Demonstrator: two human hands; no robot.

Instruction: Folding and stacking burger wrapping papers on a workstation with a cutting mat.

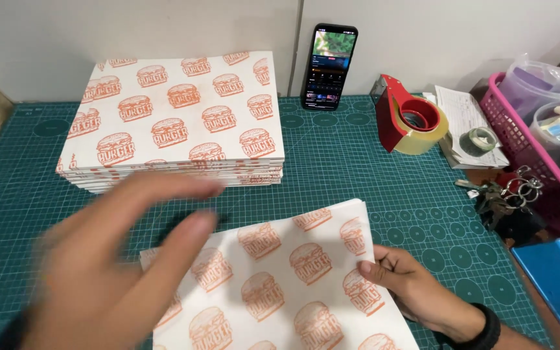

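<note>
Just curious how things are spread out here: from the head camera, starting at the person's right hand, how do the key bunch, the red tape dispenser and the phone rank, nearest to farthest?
From the right hand:
1. Key bunch, on the mat to its right.
2. Red tape dispenser, farther back on the mat.
3. Phone, propped against the back wall.

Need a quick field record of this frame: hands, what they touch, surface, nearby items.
left hand: blurred, open, above the loose printed sheets
right hand: grips the sheets' right edge
surface: green cutting mat
stack: printed paper stack, behind the sheets
nearby: phone leaning on wall; tape dispenser; keys; pink basket
</note>
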